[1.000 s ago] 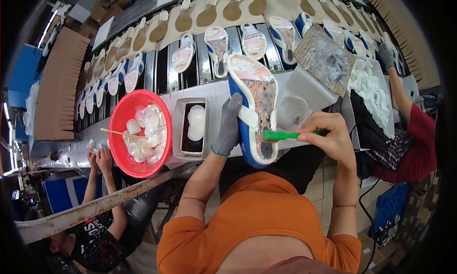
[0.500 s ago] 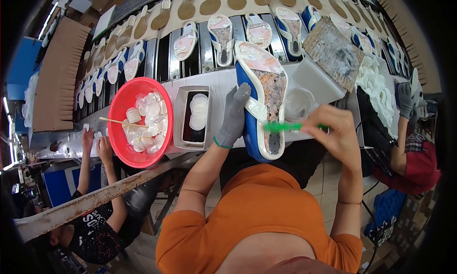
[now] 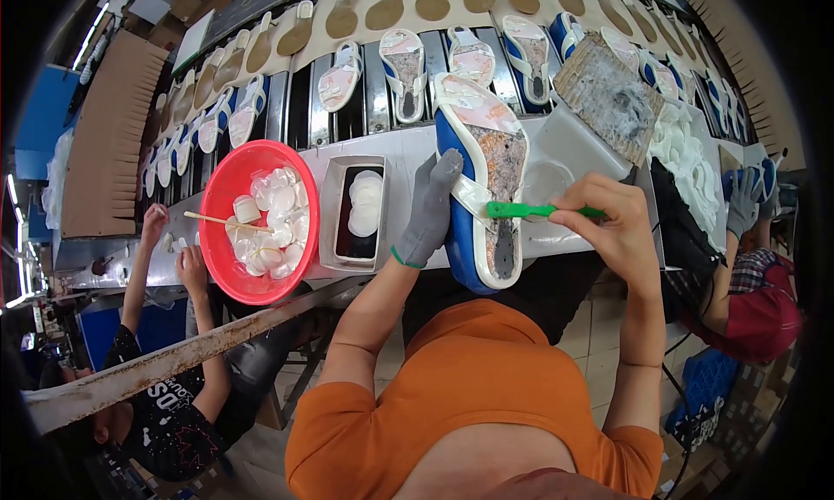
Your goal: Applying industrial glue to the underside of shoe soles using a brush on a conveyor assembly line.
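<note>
My left hand (image 3: 429, 196), in a grey glove, is closed round the side of a blue wedge sandal (image 3: 500, 178). The sandal has a white rim and strap, and its mottled upper face points at me with the toe end away. My bare right hand (image 3: 612, 226) pinches the handle of a green brush (image 3: 530, 211), which looks like a toothbrush. Its head lies over the sandal's inner face, beside the strap; whether the bristles touch is hidden. Just behind the brush, a clear bowl (image 3: 547, 183) sits in a pale tray (image 3: 580, 139).
To the left stand a red basin (image 3: 208, 239) of round white pads with a stick across it, and a box (image 3: 328, 239) with white discs. Sandals (image 3: 402, 74) and insoles (image 3: 385, 12) line the conveyor beyond. A fuzzy board (image 3: 608, 92) leans over the tray. People work on both sides.
The green brush has moved slightly up the sandal toward the strap, my right hand with it. The sandal has barely shifted. At the left, a co-worker's hand has lifted away from the other.
</note>
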Tool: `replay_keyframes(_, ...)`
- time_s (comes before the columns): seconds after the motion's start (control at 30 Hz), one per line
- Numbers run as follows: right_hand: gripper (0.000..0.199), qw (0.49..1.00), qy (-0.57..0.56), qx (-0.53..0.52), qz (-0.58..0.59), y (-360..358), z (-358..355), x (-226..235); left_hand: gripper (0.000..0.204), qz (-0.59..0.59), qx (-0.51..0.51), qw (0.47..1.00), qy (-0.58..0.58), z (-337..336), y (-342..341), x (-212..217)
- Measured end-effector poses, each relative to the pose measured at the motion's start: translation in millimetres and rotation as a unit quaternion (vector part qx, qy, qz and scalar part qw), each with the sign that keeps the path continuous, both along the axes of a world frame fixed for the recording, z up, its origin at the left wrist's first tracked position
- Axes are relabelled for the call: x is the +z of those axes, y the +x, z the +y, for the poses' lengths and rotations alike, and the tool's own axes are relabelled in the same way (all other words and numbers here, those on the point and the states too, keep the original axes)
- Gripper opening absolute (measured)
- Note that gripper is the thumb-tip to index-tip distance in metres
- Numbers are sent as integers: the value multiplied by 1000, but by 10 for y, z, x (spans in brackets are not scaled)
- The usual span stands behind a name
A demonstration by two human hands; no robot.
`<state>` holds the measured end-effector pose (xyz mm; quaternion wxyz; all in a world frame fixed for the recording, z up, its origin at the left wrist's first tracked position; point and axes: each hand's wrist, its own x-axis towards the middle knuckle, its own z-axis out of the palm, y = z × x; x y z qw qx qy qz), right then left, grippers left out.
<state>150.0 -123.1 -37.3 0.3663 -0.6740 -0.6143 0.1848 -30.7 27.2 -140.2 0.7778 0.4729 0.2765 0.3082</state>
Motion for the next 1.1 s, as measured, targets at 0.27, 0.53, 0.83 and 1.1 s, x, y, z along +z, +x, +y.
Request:
replay_keyframes(0.27, 15, 987, -44, 140, 60, -2, -69, 110, 47, 6, 6, 999, -35, 6, -36, 26)
replay_keyframes(0.53, 18, 999, -22, 30, 5, -29, -1, 31, 50, -6, 3, 1000, -7, 12, -40, 43)
replay_keyframes(0.83, 18, 989, -18, 147, 2, 3, 28, 102, 65, 2, -28, 999, -21, 98, -13, 22)
replay_keyframes(1.1, 23, 973, -44, 225, -15, 28, 283, 192, 67, 18, -164, 973, -162, 104, -26, -72)
